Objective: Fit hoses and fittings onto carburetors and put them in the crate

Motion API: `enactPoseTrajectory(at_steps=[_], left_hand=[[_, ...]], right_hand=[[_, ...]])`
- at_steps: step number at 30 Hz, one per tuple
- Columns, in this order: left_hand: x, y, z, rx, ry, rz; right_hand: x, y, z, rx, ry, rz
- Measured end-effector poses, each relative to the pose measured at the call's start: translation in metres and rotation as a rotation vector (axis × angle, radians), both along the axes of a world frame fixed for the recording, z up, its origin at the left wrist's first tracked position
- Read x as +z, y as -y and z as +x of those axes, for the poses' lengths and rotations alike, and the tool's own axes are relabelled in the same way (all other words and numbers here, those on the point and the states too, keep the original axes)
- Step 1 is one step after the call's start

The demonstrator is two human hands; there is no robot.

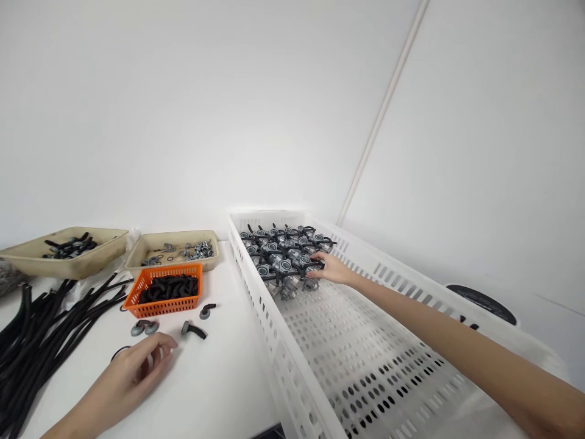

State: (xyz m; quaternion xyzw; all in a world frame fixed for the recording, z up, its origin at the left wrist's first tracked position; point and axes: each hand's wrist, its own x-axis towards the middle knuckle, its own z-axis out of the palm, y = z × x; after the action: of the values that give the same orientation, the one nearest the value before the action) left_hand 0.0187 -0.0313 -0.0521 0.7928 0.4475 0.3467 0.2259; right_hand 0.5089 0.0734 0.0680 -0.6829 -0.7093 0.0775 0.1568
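Observation:
Rows of metal parts with black hoses (286, 245) fill the far end of a white perforated crate (292, 350). My right hand (331, 269) reaches into the crate, its fingers pinched round a metal part with a black hose (304, 263) at the near right edge of the group. On the left, my left hand (141, 366) hovers over or rests on the white table (219, 378), fingers curled, thumb and forefinger apart, nothing between them. Just beyond it lie small grey fittings with black elbows (194, 330), untouched.
An orange basket (163, 310) holds short black tubes. Behind it stand two beige trays, one with small metal fittings (210, 264), one with black pieces (98, 261). Long black hoses (50, 341) lie at the left. A round black object (482, 303) is beyond the crate's right side.

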Motion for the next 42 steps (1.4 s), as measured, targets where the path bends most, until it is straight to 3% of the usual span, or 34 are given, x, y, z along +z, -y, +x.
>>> enactPoseTrajectory(at_steps=[14,31,42], left_hand=[[0.003,0.0,0.001,-0.011,-0.007,0.025],[0.009,0.002,0.002,-0.022,-0.01,0.028],[0.008,0.002,0.001,-0.03,-0.02,0.01]], right_hand=[[-0.001,0.004,-0.005,-0.126,-0.248,-0.026],[-0.001,0.0,-0.012,-0.166,-0.125,0.094],[-0.008,0.001,-0.004,-0.11,-0.194,0.02]])
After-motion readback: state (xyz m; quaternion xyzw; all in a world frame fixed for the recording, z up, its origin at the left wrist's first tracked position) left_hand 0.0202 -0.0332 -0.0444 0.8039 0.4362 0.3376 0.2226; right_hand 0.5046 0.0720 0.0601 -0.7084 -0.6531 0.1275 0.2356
